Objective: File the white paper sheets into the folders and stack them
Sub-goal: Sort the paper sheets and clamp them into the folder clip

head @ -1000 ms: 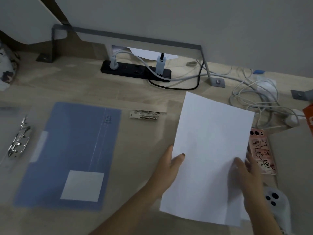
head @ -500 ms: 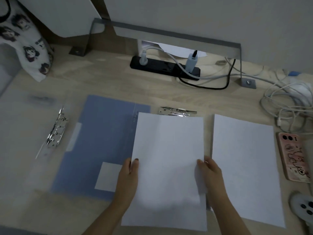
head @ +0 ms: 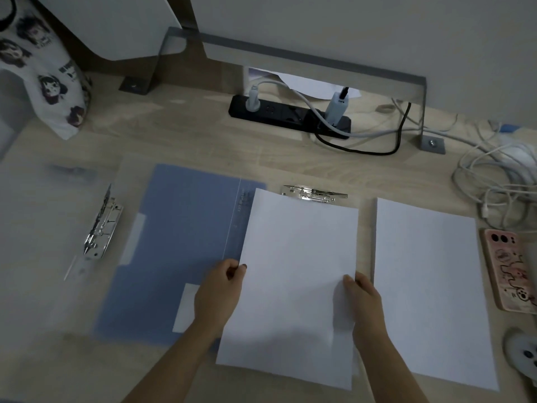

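White paper front and centre: a white sheet (head: 296,283) is gripped by both hands at its side edges, left hand (head: 218,292) pinching the left edge with thumb on top, right hand (head: 364,298) clamped on the right edge, fingers curled under. The sheet's top edge reaches the silver clip (head: 315,194) of a clear folder lying open on the table (head: 203,141), and its upper right corner overlaps that clip's lower rim. Its left side overlaps the right margin of the blue folder (head: 180,245), which lies flat, closed, with a white label (head: 186,306) at its lower right partly behind the left wrist. Further left, another clear folder (head: 43,228) lies open, its metal lever clip (head: 101,225) angled along the spine. Just beside the held sheet on the right, apart by a thin strip of wood, a second white sheet (head: 430,289) lies flat on the table. Beyond that, a phone in a pink cartoon case (head: 508,269) lies face down, and a white controller (head: 523,353) peeks in at the lower right corner. At the back, a black power strip (head: 279,113) carries plugs, with white cables (head: 494,175) coiled to the right. A printed cloth bag (head: 43,74) slumps at the far left.
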Tool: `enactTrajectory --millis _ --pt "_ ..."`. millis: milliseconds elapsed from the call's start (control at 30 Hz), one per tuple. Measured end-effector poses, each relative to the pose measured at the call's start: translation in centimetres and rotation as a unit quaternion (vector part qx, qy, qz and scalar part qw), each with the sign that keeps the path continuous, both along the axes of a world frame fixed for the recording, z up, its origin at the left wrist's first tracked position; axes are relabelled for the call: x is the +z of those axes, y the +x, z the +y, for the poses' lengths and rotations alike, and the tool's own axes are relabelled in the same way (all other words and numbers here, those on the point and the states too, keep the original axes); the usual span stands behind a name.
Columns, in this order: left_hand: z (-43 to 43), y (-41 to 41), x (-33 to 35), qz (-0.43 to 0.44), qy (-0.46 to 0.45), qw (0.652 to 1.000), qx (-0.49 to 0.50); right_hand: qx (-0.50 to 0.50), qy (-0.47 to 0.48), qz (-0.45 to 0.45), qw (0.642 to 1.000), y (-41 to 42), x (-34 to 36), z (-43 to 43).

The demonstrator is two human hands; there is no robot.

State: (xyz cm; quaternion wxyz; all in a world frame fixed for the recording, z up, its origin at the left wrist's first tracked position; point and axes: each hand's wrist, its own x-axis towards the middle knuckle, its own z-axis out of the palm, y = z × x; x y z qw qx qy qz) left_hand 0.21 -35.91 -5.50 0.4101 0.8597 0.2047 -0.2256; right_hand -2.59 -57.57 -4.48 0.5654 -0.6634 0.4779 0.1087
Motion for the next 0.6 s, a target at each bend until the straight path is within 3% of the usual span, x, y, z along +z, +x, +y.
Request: enactTrajectory --millis 367,600 --pt "-0.4 1.0 -0.1 0.009 0.044 0.999 0.029 -0.084 0.011 -0.034 0.996 1.5 -0.4 1.4" --pt "-1.0 1.4 -0.1 0.005 0.076 0.996 0.046 -0.092 -0.038 -0.039 0.994 2.6 -0.9 2.1"
